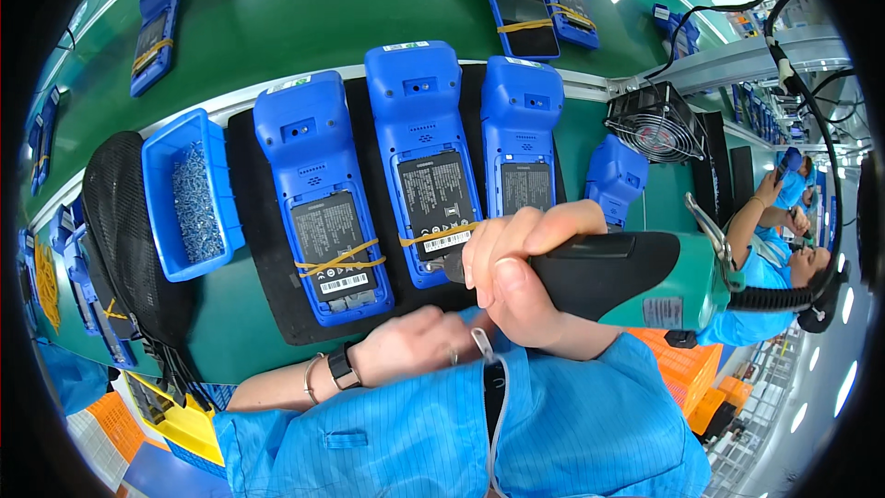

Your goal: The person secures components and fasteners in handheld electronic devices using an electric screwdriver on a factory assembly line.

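Observation:
My right hand (521, 267) is wrapped round an electric screwdriver (636, 281) with a black grip and green body, held nearly level over the near side of the mat. Its front end points left, partly hidden by my fingers. Close to my chest, my left hand (410, 343) is blurred, its fingers hard to make out. Beyond the hands lie three blue handheld devices, battery side up: a left one (309, 161) with crossed rubber bands, a middle one (419, 120) with one band (438, 234), and a right one (523, 120) partly behind my right hand.
A blue bin (155, 212) of small screws stands left of the black mat (247, 221), beside a black mesh bag (120, 231). A fan (656, 124) and another blue device (616, 175) are to the right. More banded devices (159, 28) lie on the far green surface. A co-worker (774, 258) sits at right.

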